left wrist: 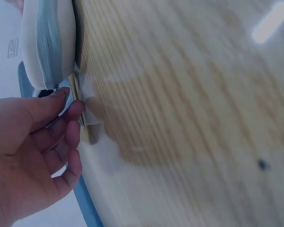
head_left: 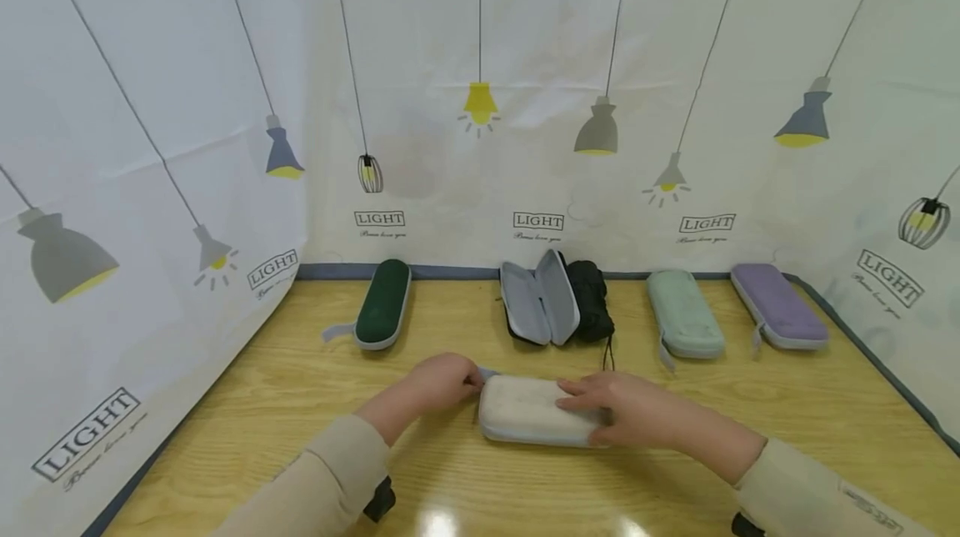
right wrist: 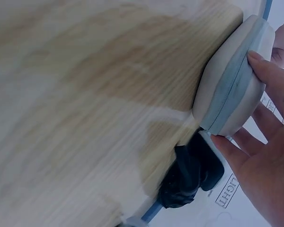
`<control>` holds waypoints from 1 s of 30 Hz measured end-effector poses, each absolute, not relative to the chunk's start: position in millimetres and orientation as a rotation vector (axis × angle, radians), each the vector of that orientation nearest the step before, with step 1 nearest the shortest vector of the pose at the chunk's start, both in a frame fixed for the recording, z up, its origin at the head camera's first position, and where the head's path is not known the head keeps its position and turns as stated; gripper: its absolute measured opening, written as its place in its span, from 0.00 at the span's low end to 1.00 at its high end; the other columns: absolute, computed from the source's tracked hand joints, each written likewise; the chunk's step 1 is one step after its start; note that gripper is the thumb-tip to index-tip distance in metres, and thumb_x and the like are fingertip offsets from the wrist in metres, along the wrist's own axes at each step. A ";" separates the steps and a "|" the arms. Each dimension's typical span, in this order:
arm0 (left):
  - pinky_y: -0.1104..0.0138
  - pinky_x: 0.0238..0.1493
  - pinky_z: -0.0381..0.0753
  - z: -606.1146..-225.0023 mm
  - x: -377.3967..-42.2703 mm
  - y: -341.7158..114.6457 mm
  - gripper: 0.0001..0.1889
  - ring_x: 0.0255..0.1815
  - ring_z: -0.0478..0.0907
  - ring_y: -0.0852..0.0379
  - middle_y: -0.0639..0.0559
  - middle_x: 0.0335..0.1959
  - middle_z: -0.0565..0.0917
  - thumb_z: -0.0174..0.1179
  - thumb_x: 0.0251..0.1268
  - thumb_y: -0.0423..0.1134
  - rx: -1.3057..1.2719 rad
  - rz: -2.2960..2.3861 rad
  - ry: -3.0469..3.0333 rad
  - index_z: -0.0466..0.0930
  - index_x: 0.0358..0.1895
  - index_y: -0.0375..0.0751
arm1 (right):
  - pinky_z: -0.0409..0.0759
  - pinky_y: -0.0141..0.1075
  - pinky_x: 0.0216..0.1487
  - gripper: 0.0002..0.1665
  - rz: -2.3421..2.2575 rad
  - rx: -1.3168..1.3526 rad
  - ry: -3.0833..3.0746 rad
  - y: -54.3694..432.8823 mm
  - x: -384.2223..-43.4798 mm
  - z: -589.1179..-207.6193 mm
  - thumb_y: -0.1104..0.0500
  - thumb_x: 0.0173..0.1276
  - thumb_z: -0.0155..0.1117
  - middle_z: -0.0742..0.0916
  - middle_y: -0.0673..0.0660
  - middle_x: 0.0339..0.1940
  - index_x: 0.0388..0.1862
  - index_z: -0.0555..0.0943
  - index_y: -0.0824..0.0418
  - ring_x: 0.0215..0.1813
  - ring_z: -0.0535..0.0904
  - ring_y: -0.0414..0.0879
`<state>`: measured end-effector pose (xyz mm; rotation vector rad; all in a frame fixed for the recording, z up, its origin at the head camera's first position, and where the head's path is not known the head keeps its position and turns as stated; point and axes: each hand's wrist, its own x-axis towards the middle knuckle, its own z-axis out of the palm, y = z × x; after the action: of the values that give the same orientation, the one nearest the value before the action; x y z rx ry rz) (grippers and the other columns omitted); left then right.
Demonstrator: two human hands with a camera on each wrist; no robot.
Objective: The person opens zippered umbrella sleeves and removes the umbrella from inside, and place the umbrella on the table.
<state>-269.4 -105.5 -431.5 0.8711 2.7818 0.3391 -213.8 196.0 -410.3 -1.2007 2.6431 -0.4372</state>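
Note:
A cream zippered case (head_left: 525, 408) with a grey zip band lies closed on the table, in front of me. My right hand (head_left: 637, 408) grips its right end, fingers over the top and thumb on the near side. In the right wrist view, the thumb (right wrist: 259, 59) presses the case close to the zip band. At the opposite end, my left hand (head_left: 444, 380) pinches the zip's tab between thumb and forefinger; the left wrist view shows these fingertips right at the end of the zip band (left wrist: 49, 47). A grey strap (head_left: 487, 373) sticks out there.
Along the back of the wooden table (head_left: 300, 404) stand a dark green case (head_left: 384, 303), an open grey-lined case (head_left: 555, 303), a black bundle with a cord (head_left: 588, 299), a mint case (head_left: 685, 312) and a purple case (head_left: 780, 303). A lamp-printed curtain (head_left: 442, 37) hangs behind.

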 end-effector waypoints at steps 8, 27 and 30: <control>0.68 0.38 0.76 -430.1 -259.8 -87.8 0.09 0.30 0.73 0.64 0.59 0.32 0.83 0.58 0.69 0.34 0.877 0.306 2.793 0.88 0.33 0.46 | 0.70 0.56 0.61 0.33 -0.520 -1.195 2.745 216.4 -203.2 -416.4 0.59 0.57 0.76 0.75 0.58 0.68 0.63 0.79 0.56 0.64 0.71 0.63; 0.69 0.34 0.73 -425.7 -245.4 -68.1 0.09 0.25 0.69 0.63 0.58 0.27 0.80 0.59 0.70 0.36 0.806 0.448 2.712 0.87 0.33 0.41 | 0.77 0.53 0.52 0.31 -0.531 -1.056 2.971 223.2 -186.4 -422.1 0.57 0.55 0.77 0.78 0.59 0.64 0.60 0.82 0.56 0.56 0.79 0.58; 0.68 0.34 0.74 -425.8 -244.2 -66.3 0.10 0.26 0.71 0.63 0.58 0.27 0.80 0.56 0.72 0.37 0.751 0.461 2.708 0.85 0.34 0.41 | 0.77 0.54 0.51 0.32 -0.496 -1.040 3.007 221.2 -181.4 -424.4 0.57 0.56 0.76 0.78 0.60 0.64 0.61 0.81 0.58 0.55 0.79 0.59</control>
<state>-244.2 -66.3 -425.8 0.7505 2.7083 0.4612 -181.4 221.2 -424.4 -1.0405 3.0069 -0.4956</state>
